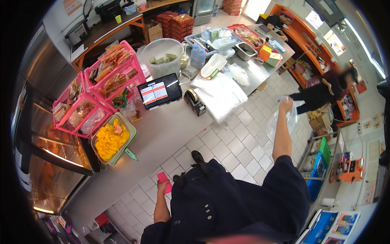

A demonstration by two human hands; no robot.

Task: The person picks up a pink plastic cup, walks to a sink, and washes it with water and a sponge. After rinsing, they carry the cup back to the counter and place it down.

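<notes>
In the head view, my left hand (162, 186) hangs low by my side with a flat, bright pink rectangle (162, 176) in its grip, perhaps a card or folded paper. My right hand (286, 104) is held out over the tiled floor, shut on the top of a transparent plastic bag (275, 123); what the bag contains cannot be made out. On the steel counter before me stand a tablet (160, 91), a black tape dispenser (195, 103) and a stack of white plastic bags (218, 97). Yellow food fills a green-rimmed tray (131, 141), with a green marker (131, 154) beside it.
Pink baskets (91, 91) of packets and a translucent bucket (163, 67) crowd the counter's left. A heated glass display cabinet (58, 152) borders it. One person (323, 88) stands right of my outstretched arm; another (277, 24) is at the far end. Shelving (323, 170) lines the right.
</notes>
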